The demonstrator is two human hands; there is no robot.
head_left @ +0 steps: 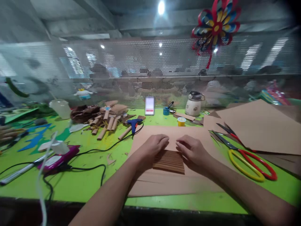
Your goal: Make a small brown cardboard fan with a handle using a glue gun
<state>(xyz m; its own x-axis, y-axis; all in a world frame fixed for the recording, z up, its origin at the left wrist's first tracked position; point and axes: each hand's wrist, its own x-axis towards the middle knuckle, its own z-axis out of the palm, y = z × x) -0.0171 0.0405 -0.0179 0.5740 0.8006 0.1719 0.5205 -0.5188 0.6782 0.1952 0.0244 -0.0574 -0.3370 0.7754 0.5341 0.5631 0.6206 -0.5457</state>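
Note:
A small piece of brown corrugated cardboard [168, 162], its ribs running crosswise, lies on a large flat sheet of brown paper [164, 185]. At its far left corner is my left hand [152, 145], fingers bent and pressed together along the edge. Across from it, my right hand [193, 150] is closed at the far right corner, thumb and forefinger drawn near each other. A short gap separates the two sets of fingertips. The undersides of the fingers are hidden, so the exact grip is hard to see.
Big scissors [244, 160] with red and yellow handles lie at right, beside more brown sheets [261, 125]. A blue glue gun [134, 125], its cable, paper tubes [109, 123] and a purple power strip [61, 158] occupy the left. Behind stand a phone [149, 105], a yellow spool [181, 121] and a jug [193, 105].

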